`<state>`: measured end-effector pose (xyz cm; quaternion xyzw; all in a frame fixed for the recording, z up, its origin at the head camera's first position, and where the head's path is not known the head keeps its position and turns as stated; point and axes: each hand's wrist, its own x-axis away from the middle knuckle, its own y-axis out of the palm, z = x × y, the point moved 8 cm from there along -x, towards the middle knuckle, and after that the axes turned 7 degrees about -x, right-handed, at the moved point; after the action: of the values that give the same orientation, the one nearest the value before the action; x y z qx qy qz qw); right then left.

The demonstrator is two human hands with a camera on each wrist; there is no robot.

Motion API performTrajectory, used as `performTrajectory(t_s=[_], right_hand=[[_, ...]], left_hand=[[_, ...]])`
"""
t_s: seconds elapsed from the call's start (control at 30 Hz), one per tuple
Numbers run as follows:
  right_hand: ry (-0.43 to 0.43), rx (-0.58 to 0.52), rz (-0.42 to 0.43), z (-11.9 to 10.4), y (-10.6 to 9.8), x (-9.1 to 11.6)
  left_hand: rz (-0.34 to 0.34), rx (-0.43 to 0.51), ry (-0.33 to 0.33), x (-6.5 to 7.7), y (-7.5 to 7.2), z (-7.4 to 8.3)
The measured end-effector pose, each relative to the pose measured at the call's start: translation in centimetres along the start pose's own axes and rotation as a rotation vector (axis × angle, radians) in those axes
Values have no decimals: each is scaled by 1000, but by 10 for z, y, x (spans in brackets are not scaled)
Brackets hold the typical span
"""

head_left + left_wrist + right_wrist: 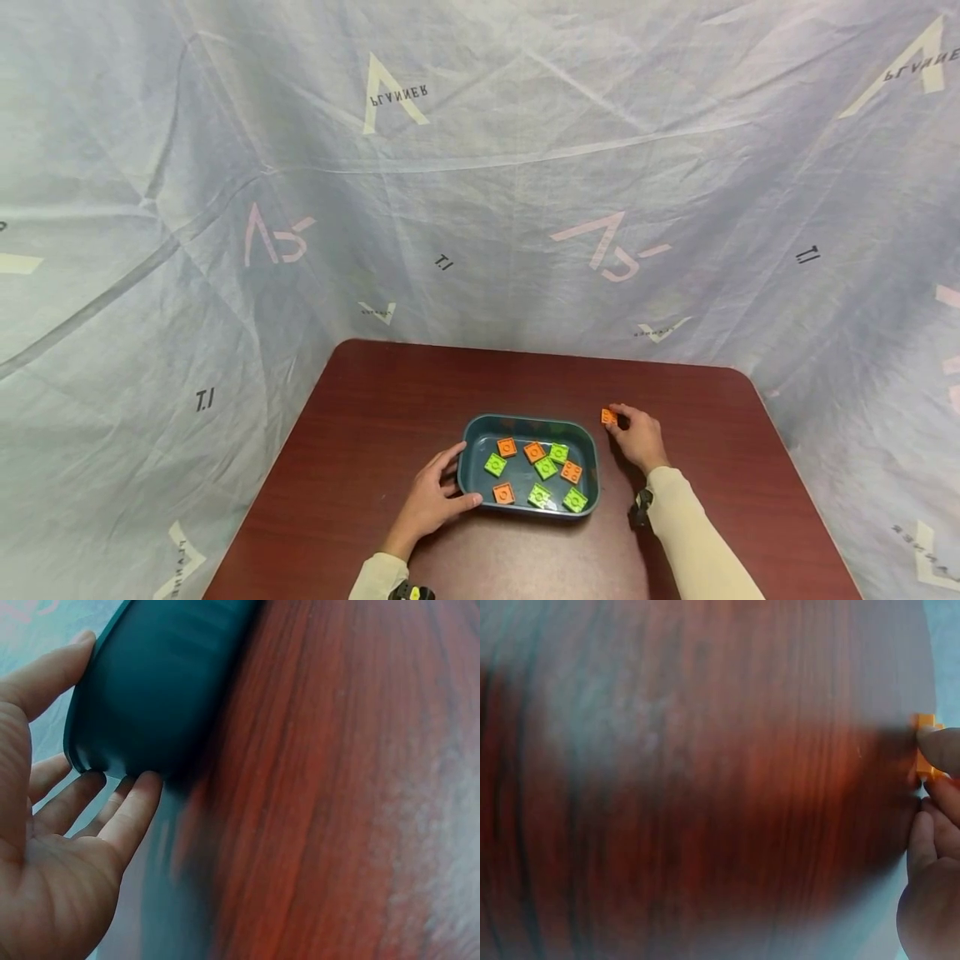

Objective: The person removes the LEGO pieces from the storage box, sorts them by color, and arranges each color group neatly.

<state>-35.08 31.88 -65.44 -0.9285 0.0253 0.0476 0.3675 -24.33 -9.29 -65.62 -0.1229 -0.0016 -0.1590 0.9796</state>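
A dark teal tray (555, 513) sits on the table with several orange and green toy bricks spread over its floor. At its left end my left hand (433, 500) holds the front corner, the thumb near the front rim and the fingers against the end wall. Close up in the left wrist view, the thumb and fingertips touch the tray's wall (165, 682). Right of the tray's far corner, my right hand (639, 438) pinches an orange brick (608, 416) between thumb and index finger. That orange brick (925, 746) shows partly behind the thumb in the right wrist view.
Under everything lies a dark red wood-grain table (375, 408). Pale printed cloth (480, 208) hangs behind it and at both sides. Inside the tray, a green brick (495, 464) lies toward the left and an orange brick (571, 472) toward the right.
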Motion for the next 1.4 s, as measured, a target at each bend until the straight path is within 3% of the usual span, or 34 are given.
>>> performTrajectory(t_s=[0.67,0.93,1.4], right_hand=[[76,-133,17,-6,-15,10],[12,-154,57,-31,-21,12],[-2,-244,87,-86,-17,33]], left_hand=[[1,12,19,-1,4,-2],[3,23,29,0,2,-5],[25,0,32,2,1,-3]])
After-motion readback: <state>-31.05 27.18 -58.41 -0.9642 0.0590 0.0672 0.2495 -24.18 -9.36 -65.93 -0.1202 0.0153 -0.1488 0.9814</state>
